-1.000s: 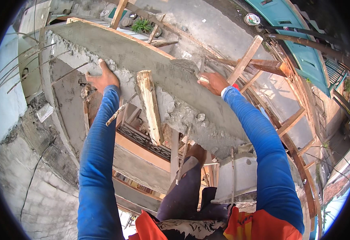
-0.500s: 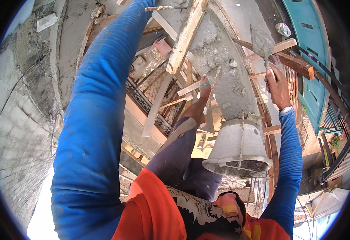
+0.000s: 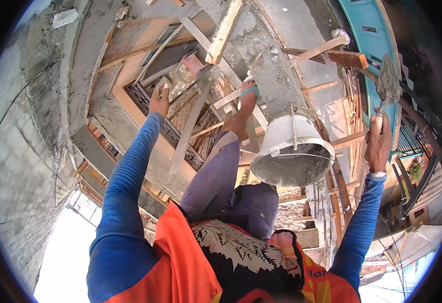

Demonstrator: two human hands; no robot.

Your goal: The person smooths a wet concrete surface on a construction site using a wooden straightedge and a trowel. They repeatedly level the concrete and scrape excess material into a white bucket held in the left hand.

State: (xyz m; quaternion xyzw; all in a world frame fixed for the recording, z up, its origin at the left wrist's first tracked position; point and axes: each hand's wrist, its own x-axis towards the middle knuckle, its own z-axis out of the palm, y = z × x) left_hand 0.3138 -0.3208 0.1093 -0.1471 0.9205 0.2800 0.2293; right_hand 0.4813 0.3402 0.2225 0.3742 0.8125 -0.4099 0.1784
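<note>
My right hand (image 3: pixel 378 144) grips the handle of a trowel (image 3: pixel 388 83) at the right; its blade points away from me and is coated with grey mortar. My left hand (image 3: pixel 159 101) is raised over the wooden framing and metal grille at centre left. Its fingers look apart, and I see nothing held in them. Between my hands, a white bucket (image 3: pixel 285 132) lies tilted with its mouth toward me, grey mortar (image 3: pixel 294 166) inside. A rebar rod (image 3: pixel 294 123) stands up in front of the bucket's side.
My sandalled foot (image 3: pixel 248 96) rests by a rough concrete ledge (image 3: pixel 274 76) strewn with rubble. A timber post (image 3: pixel 224 33) rises beyond it. Planks (image 3: pixel 319 50) stick out at the right near a teal wall (image 3: pixel 365 25). A metal grille (image 3: pixel 185 118) lies below on the left.
My left arm has drawn back, bringing the left hand into view. The trowel has swung to the right and nearer. The bucket now shows more of its mouth.
</note>
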